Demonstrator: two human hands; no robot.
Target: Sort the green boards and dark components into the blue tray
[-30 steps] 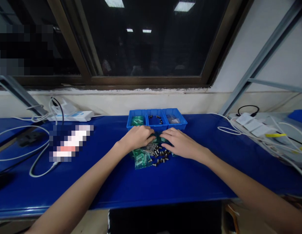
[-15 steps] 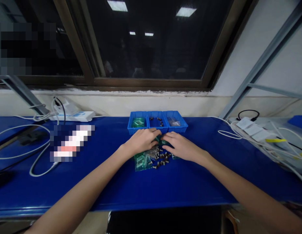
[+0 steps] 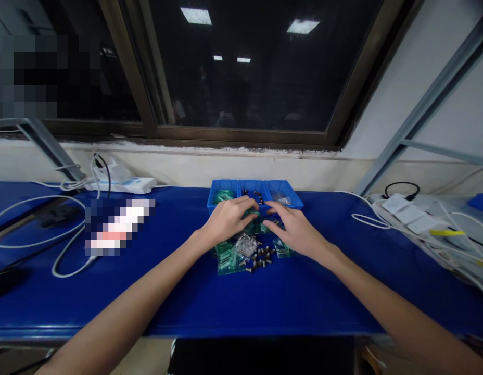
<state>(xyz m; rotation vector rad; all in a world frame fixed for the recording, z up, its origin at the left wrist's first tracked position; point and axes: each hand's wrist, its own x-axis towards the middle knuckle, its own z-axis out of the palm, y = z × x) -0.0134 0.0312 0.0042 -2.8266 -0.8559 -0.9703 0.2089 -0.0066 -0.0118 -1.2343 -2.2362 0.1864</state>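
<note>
My left hand (image 3: 230,219) is curled over a green plastic packet (image 3: 248,217), its fingertips closed on it just in front of the blue bins. My right hand (image 3: 294,224) is held opposite, thumb and fingers apart, with nothing visible between them. Below the hands lie green packets of small metal parts (image 3: 227,259), a clear packet of metal pieces (image 3: 246,245) and several loose dark screws (image 3: 261,257). Another green packet (image 3: 281,248) is beneath my right hand, partly covered.
Behind the hands stands a blue three-compartment bin (image 3: 252,188) holding green packets, dark screws and clear packets. At left are a white power strip (image 3: 140,185), cables and a blurred-out item (image 3: 120,226). White adapters (image 3: 407,212) sit at right on the blue table (image 3: 179,307).
My right hand has spread its fingers and drawn slightly back from my left. More of the clear packet and loose screws now shows. The view has shifted slightly.
</note>
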